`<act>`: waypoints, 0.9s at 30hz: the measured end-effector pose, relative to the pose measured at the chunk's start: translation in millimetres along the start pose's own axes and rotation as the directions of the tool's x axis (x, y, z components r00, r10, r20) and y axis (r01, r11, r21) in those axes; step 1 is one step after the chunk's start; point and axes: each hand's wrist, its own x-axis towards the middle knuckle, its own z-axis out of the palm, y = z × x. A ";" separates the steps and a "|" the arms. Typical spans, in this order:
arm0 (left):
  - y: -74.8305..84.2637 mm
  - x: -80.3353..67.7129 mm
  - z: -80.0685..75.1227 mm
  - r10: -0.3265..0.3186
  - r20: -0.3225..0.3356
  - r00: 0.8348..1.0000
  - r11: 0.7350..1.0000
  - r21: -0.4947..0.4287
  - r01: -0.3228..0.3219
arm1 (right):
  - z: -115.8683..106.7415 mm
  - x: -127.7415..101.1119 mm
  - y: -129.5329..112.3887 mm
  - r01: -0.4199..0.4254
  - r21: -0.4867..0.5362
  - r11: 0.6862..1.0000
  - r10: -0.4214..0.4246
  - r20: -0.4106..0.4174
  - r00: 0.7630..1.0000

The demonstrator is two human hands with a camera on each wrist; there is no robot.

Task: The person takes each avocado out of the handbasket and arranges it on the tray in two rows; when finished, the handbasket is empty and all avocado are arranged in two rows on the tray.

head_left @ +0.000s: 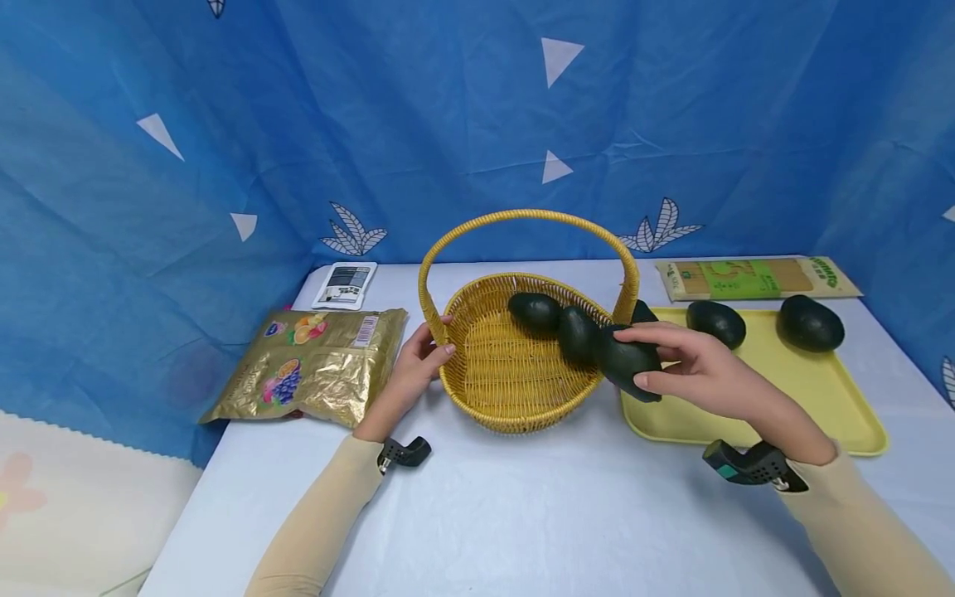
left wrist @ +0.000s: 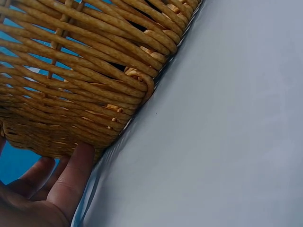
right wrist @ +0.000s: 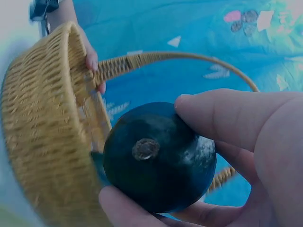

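Observation:
A yellow wicker basket with a tall arched handle stands mid-table. My left hand grips its left rim at the foot of the handle, thumb over the edge; in the left wrist view, fingers touch the woven side. Over the right rim, my right hand holds a dark green avocado. Its brown stem end faces the right wrist camera, with the avocado between thumb and fingers. Inside the basket lie two more avocados, one at the back and one at the right.
A yellow tray at the right bears two avocados and a dark one mostly hidden behind the handle and hand. Behind it lies a noodle packet. At left are a gold bag and a white pouch.

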 end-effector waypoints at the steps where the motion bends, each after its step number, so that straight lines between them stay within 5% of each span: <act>1: 0.1 0.0 0.2 0.002 0.000 1.000 1.000 0.002 -0.002 | -2.2 -4.9 3.0 -0.014 -0.001 1.000 0.014 -0.006 1.000; 9: -0.3 -0.4 -1.4 0.015 -0.005 1.000 1.000 0.022 -0.015 | -10.1 -27.6 32.0 -0.166 -0.046 0.985 0.166 -0.004 0.986; 27: -0.5 -0.1 -1.2 0.012 -0.001 1.000 1.000 0.028 -0.012 | 4.5 -19.9 50.7 -0.330 -0.170 0.929 0.339 0.030 0.940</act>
